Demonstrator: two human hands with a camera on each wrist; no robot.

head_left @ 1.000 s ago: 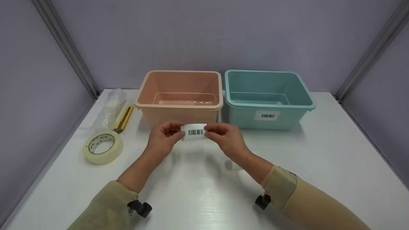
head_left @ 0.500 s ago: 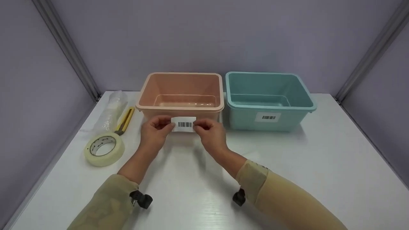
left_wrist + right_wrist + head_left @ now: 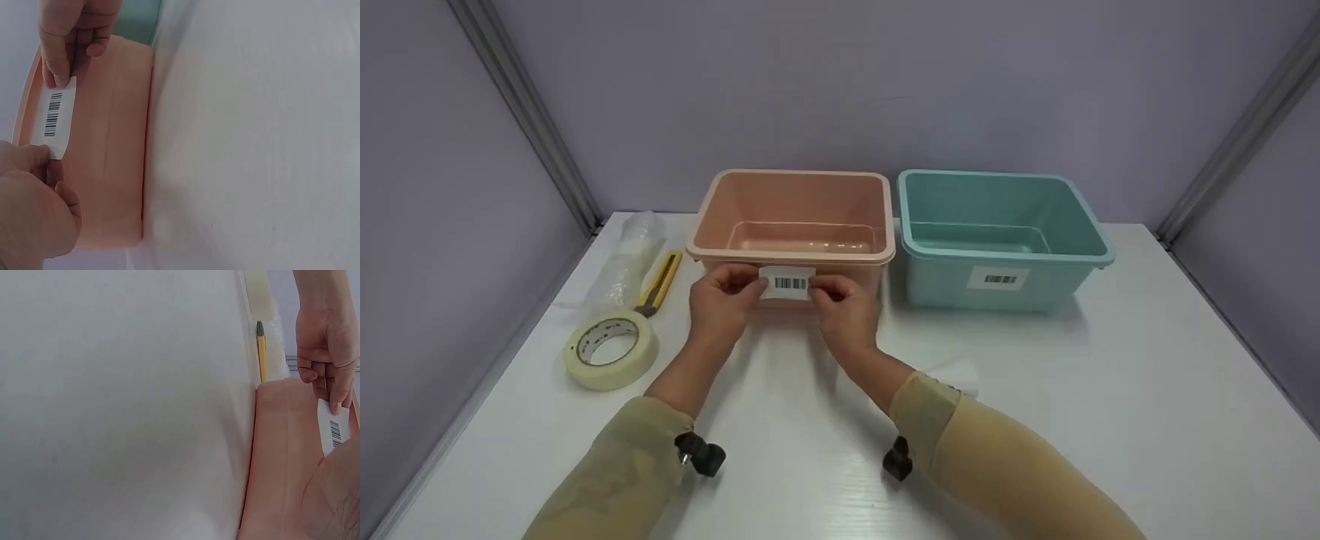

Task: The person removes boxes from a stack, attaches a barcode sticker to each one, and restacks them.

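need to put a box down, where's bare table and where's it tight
Bare table lies to the right, in front of the blue bin, and near-left below the tape roll. Crowded: the far-left corner with tape roll, utility knife and plastic wrap, and in front of the pink bin, where both hands hold a barcode label.

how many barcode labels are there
2: one barcode label held by both hands against the pink bin's front, one stuck on the blue bin's front. Others may be hidden.

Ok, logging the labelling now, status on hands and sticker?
Left hand and right hand each pinch an end of the barcode label. Label at front wall of pink bin, under rim. Nothing in the way.
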